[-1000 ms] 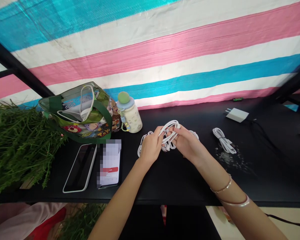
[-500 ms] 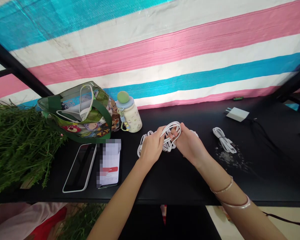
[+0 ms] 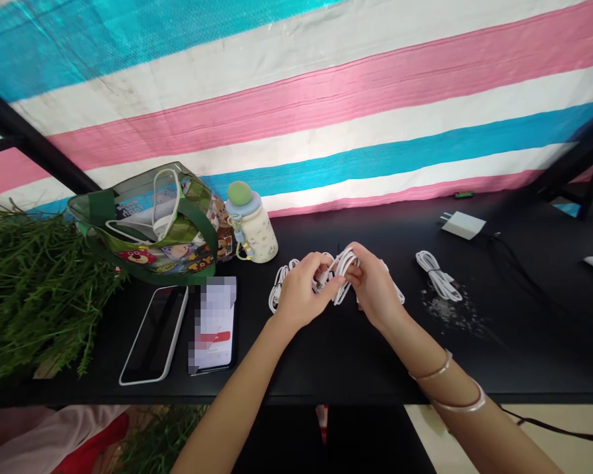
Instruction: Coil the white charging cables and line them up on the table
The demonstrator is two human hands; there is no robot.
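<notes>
My left hand (image 3: 301, 293) and my right hand (image 3: 373, 289) meet over a tangled white USB cable (image 3: 343, 273) on the black table (image 3: 326, 359). Both hands grip its loops, and the fingers hide much of the bundle. Loose loops hang out to either side and rest on the tabletop. To the right lies a second coiled white cable (image 3: 437, 276), out of reach of my fingers. Beyond it, a white charger plug (image 3: 462, 225) sits with a dark cord running from it.
Left of my hands lie a smartphone (image 3: 215, 322) with a lit, blurred screen and a white-cased phone (image 3: 154, 334). Behind them stand a cartoon-printed clear bag (image 3: 148, 227) and a cream bottle (image 3: 251, 230). Green foliage (image 3: 34, 296) fills the left end. A striped tarpaulin (image 3: 375, 112) hangs behind.
My hands have drawn closer together over the cable, and the bundle has tightened between them. The view has shifted slightly, so the table objects sit a little further left.
</notes>
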